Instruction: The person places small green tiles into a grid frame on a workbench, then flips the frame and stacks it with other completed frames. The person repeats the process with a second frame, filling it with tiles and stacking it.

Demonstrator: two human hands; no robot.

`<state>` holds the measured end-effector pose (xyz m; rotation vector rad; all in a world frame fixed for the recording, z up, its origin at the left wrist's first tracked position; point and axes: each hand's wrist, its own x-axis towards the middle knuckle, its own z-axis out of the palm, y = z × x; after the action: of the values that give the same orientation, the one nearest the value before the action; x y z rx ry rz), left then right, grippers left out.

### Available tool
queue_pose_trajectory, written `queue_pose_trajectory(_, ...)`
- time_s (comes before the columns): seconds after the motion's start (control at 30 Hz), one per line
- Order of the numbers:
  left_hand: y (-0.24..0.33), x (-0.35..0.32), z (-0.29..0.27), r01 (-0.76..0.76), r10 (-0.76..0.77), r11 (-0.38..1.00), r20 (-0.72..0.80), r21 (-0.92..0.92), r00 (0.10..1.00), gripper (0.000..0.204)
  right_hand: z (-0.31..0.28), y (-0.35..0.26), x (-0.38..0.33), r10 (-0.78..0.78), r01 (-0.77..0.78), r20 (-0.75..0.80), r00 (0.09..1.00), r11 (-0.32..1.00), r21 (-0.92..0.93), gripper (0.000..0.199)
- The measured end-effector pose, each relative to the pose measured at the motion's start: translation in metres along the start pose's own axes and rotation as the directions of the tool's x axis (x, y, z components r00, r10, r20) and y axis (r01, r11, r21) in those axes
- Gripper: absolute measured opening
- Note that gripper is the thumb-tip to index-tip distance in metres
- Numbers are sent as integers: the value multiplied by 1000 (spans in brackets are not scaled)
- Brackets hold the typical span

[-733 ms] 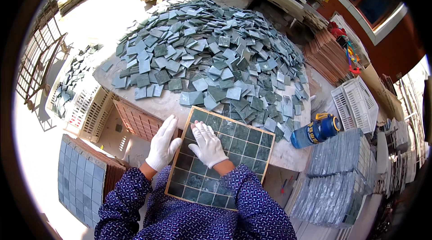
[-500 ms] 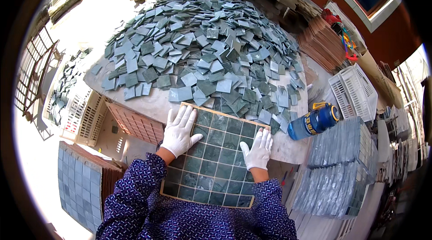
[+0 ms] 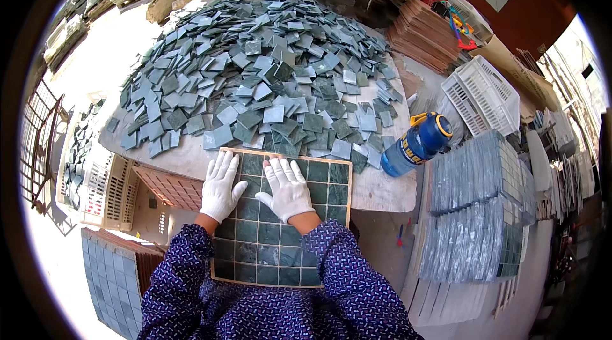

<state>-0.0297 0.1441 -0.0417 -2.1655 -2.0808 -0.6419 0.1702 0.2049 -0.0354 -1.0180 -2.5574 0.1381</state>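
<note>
**tilefan:** While both gloved hands sit on that tile sheet (image 3: 280, 225), are they gripping anything?

**mosaic_mo:** nope, both flat. Left hand (image 3: 220, 188) is spread over the sheet's left edge, fingers pointing far. Right hand (image 3: 287, 188) lies palm down near the top middle, fingers splayed wide, nothing held.

**tilefan:** Where's the sheet?

**mosaic_mo:** Near edge of the round table (image 3: 382, 190), hanging over toward the person's lap. Just beyond it is the big pile of loose green tiles (image 3: 255, 66). Blue bottle (image 3: 417, 143) lies to the right. Left thumb might be curled under the frame edge, hard to tell tbh.
</note>
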Motion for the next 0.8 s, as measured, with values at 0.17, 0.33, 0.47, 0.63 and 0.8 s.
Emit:
queue_pose_trajectory(0.17, 30, 11, 8, 77, -79, 988, 8, 135, 997, 75, -38, 84, -55, 242, -246, -46, 969, 938, -243, 83)
queue_pose_trajectory(0.33, 104, 0, 2, -279, 293, 955, 194, -97, 936, 74, -39, 53, -86, 186, -190, -39, 982, 951, -243, 81)
queue_pose_trajectory(0.47, 103, -95, -18, -459, 565, 814, 299, -357, 769, 74, -47, 18, -133, -27, 26, 119, 993, 1000, 9, 81)
queue_pose_trajectory(0.63, 70, -136, -49, -402, 525, 847, 431, -347, 734, 67, -56, 25, -118, -74, 82, 174, 982, 996, -40, 81)
queue_pose_trajectory(0.8, 71, -135, -50, -390, 495, 859, 348, -331, 796, 67, -54, 44, -82, -66, 73, 121, 991, 996, -60, 75)
